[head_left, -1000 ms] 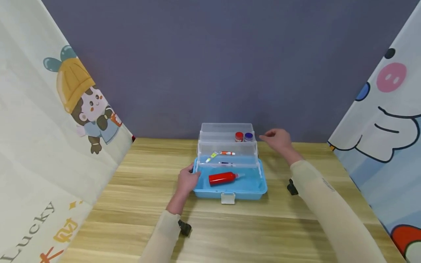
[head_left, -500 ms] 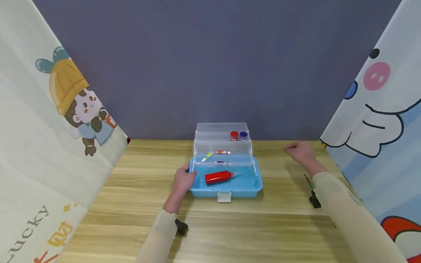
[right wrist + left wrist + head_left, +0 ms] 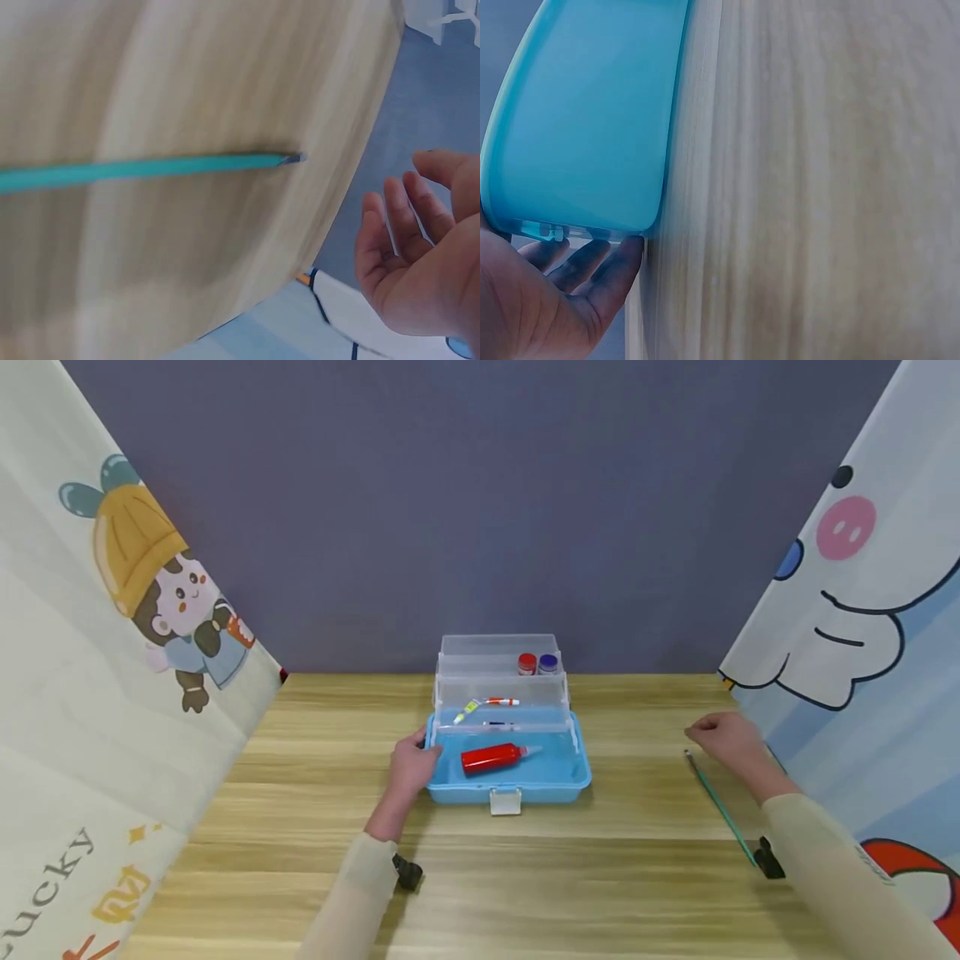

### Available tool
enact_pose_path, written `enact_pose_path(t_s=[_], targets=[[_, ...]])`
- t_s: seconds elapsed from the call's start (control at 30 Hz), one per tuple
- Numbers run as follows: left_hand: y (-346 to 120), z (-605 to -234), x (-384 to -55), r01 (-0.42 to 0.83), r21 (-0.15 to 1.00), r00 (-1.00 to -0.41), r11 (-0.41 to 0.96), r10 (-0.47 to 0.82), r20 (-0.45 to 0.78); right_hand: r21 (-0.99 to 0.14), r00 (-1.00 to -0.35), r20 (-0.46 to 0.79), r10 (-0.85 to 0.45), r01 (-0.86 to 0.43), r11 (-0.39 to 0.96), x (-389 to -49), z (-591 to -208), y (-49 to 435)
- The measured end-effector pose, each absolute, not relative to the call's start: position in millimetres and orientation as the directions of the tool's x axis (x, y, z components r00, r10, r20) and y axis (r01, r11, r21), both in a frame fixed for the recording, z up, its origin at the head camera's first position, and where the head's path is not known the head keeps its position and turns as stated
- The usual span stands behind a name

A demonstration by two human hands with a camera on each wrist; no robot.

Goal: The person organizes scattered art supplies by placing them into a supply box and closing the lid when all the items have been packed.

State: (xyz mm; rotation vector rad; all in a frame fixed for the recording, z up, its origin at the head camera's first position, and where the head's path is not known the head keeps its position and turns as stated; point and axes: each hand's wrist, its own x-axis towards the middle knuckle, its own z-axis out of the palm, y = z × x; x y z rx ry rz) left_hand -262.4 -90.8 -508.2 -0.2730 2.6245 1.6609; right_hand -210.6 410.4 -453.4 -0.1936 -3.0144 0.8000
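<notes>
My left hand (image 3: pixel 412 768) grips the left side of an open light-blue storage box (image 3: pixel 570 793), its thumb over the rim. In the left wrist view its fingertips (image 3: pixel 630 247) press near the box's back corner. Inside the box lies a red squeeze bottle (image 3: pixel 489 759) with a clear nozzle. My right hand (image 3: pixel 731 742) hovers above the table's right side, fingers loosely bent, holding nothing. Just beneath it a thin teal, pencil-like stick (image 3: pixel 722 810) lies slanted on the wood; the right wrist view shows its silver-coloured end (image 3: pixel 292 158).
Clear stepped trays (image 3: pixel 501 689) rise behind the box's base. They carry a red-capped jar (image 3: pixel 527 664), a purple-capped jar (image 3: pixel 548 664), a yellow-green tube (image 3: pixel 467 710) and an orange-and-white tube (image 3: pixel 502 701). Beyond the wooden table (image 3: pixel 315 827) stands a grey-blue wall (image 3: pixel 480 510), with printed curtains at both sides.
My right hand has moved from beside the trays to the right and nearer, and the teal stick has come into full view. The left hand stays on the box. The head view has shifted slightly.
</notes>
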Motion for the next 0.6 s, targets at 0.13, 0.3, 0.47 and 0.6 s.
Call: enact_pose_path(t_s=[0.13,0.3,0.47,0.6], targets=[[-90,-506,-263,-0.149,0.902,-0.985,0.405,-0.141,-0.100,-0.485,-0.994,-0.040,0.103,0.110,0.868,-195,-460,423],[-91,-504,-266,-0.149,0.907,-0.984,0.395,-0.149,-0.097,-0.447,-0.997,-0.033,0.076,0.083,0.891,-173,-467,435],[-94,-501,-268,-0.142,0.911,-0.984,0.387,-0.157,-0.086,-0.404,-0.998,-0.005,0.057,0.055,0.913,-155,-474,441],[-94,-501,-266,-0.159,0.909,-0.981,0.385,-0.164,-0.102,-0.392,-0.997,-0.047,0.061,0.075,0.917,-144,-479,445]])
